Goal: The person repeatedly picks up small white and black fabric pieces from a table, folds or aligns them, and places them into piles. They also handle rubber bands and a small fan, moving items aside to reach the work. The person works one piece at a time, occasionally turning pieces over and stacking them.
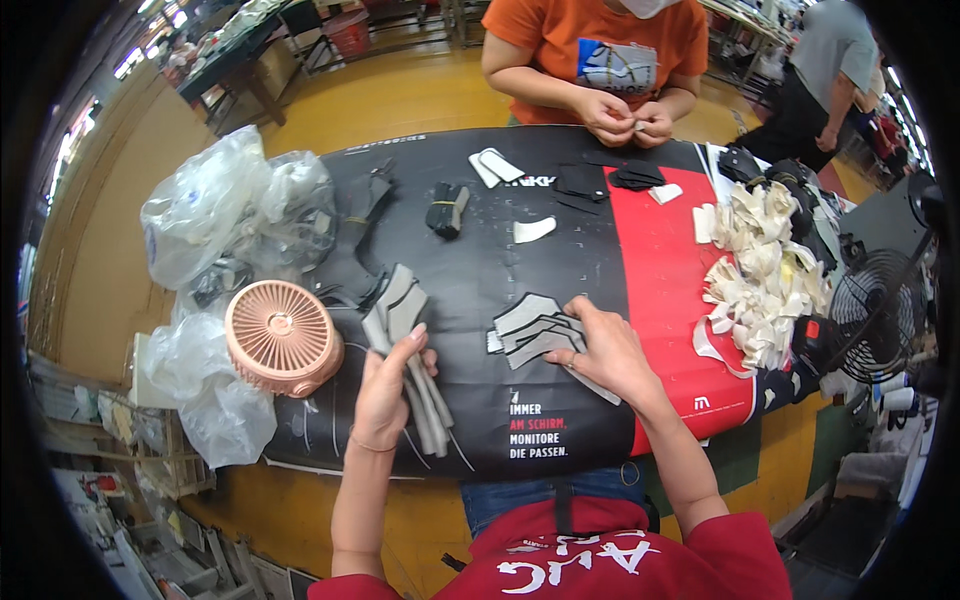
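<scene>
My left hand (388,385) grips a bunch of long grey cut fabric pieces (403,318) that fan out above my fingers and hang below them. My right hand (608,352) rests on a small overlapping stack of grey shaped pieces (528,325) lying on the black and red table mat (470,270), fingers pinching the top piece. Both hands are near the front middle of the table.
A pink round fan (280,338) lies left of my left hand, with clear plastic bags (215,215) around it. A pile of cream cut pieces (765,270) sits at right beside a black fan (880,310). Across the table a person in an orange shirt (600,50) handles small pieces.
</scene>
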A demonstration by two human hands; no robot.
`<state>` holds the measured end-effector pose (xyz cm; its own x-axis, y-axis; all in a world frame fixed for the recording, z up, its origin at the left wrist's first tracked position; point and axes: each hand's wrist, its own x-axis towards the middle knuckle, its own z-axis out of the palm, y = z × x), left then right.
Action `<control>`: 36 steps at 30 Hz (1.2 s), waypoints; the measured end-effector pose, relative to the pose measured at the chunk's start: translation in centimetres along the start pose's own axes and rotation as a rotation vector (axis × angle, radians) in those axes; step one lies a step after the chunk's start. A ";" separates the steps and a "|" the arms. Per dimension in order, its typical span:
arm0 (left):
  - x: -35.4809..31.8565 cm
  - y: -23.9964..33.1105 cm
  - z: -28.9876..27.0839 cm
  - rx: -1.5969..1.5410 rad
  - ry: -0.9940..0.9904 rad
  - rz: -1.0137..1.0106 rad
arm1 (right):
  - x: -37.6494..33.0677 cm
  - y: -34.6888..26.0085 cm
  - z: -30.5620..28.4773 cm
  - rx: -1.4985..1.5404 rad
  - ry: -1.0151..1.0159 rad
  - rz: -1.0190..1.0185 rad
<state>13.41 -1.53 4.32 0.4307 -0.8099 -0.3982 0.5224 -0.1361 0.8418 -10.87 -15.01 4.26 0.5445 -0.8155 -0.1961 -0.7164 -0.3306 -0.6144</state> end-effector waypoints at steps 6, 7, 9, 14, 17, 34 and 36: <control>-0.2 -0.8 0.9 -0.374 -0.187 -0.129 | -0.5 -0.8 0.8 -0.011 0.058 -0.020; -0.2 -1.2 0.9 -0.390 -0.196 -0.127 | -0.6 -0.9 1.0 -0.023 0.032 0.004; -0.1 -1.8 0.7 -0.448 -0.183 -0.153 | -0.9 -1.1 1.2 -0.030 0.097 -0.043; 1.0 -3.0 -0.5 -0.522 -0.056 -0.278 | -1.0 -1.6 1.5 -0.033 0.116 -0.011; 1.1 -3.6 -0.5 -0.609 -0.127 -0.210 | -0.6 -2.3 1.4 0.032 0.006 0.057; -1.3 -7.6 1.7 -0.539 0.086 0.301 | -1.5 -3.9 -1.5 0.680 -0.137 -0.044; -1.4 -7.9 3.5 -0.565 0.274 0.229 | -2.5 -4.5 -3.2 1.125 -0.370 -0.032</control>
<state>6.12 -1.30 -0.51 0.7091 -0.5984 -0.3730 0.6686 0.4025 0.6253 -10.36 -13.01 9.99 0.7808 -0.5661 -0.2643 -0.0143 0.4068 -0.9134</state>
